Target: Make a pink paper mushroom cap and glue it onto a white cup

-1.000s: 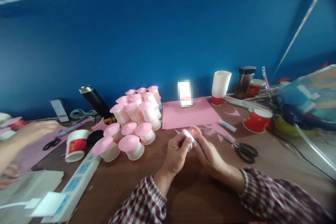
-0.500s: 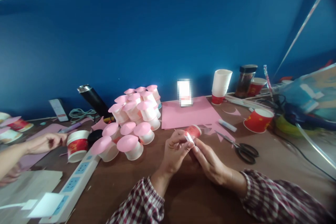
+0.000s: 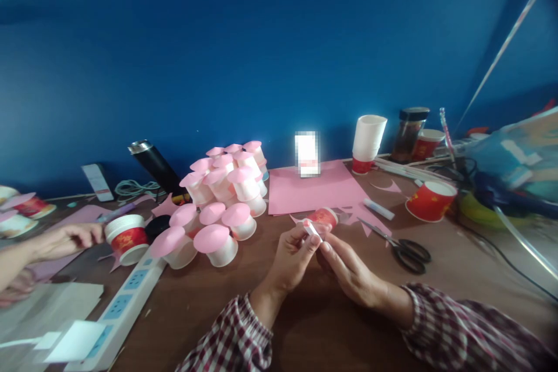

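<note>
Brown table (image 3: pixel 436 279) against blue wall | left hand (image 3: pixel 291 258) and right hand (image 3: pixel 349 270) are pinching a white strip (image 3: pixel 313 229) together | red cup (image 3: pixel 325 217) lying just behind | scissors (image 3: pixel 403 250) sitting right, pink-topped cups (image 3: pixel 218 197) left.

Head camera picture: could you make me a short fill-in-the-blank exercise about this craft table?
1. Both hands, left hand and right hand, pinch a small white ____.
2. The scissors have ____ handles.
3. The stacked cups are topped with ____ paper.
4. The wall is ____.

Missing words: strip; black; pink; blue
</note>
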{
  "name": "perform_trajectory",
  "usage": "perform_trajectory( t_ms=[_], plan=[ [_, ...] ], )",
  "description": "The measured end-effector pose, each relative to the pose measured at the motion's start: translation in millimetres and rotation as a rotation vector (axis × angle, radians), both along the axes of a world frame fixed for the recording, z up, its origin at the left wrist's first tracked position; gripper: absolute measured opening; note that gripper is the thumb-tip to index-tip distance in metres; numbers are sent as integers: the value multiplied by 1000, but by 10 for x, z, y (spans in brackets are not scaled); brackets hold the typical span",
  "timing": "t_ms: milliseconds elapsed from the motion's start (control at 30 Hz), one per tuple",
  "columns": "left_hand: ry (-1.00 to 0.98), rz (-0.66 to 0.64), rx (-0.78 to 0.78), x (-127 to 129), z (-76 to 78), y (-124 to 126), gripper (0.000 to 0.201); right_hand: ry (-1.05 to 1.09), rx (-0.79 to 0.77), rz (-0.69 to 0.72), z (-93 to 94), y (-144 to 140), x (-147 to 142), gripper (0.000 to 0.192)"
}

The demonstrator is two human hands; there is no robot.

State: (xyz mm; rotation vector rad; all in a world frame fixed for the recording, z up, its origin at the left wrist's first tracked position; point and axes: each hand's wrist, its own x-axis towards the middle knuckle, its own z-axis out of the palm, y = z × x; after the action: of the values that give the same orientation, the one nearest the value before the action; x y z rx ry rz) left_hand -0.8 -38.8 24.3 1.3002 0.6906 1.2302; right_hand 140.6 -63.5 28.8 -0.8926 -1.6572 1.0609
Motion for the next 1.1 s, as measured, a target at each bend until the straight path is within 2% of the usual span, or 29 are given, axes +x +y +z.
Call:
perform_trajectory(
  t_ms=[100,200,267,367,467,567,633,700,767,833,967,1033,1100],
  plan=[
    [-28,-9,-25,7,-5,-4,22,55,-77,43,59,7,-6,34],
    [-67,-5,-76,8,3,-11,21,183,-284,156,86,6,-19,34],
    [-96,7,-139,-2,29,-10,23,274,-419,254,69,13,-28,40],
    [-181,48,-263,-35,92,13,28,420,-528,350,15,37,-41,40],
    [-335,106,-319,-76,131,63,27,507,-573,365,-27,66,-53,36],
    [-435,120,-323,-115,115,109,25,525,-569,286,-15,99,-49,25],
    [-439,52,-301,-146,97,120,29,542,-537,154,22,138,-15,25],
    [-420,-83,-288,-179,98,111,44,581,-500,20,68,201,54,24],
    [-400,-219,-314,-202,118,85,63,624,-477,-44,106,273,143,25],
    [-365,-310,-369,-196,136,53,67,642,-475,-17,131,324,216,27],
    [-178,-383,-435,-82,92,-2,41,538,-450,133,142,269,207,27],
    [-100,-413,-473,-10,47,-19,36,450,-457,204,133,189,154,25],
    [-61,-417,-489,38,15,-29,36,367,-433,214,117,126,117,23]
  ],
)
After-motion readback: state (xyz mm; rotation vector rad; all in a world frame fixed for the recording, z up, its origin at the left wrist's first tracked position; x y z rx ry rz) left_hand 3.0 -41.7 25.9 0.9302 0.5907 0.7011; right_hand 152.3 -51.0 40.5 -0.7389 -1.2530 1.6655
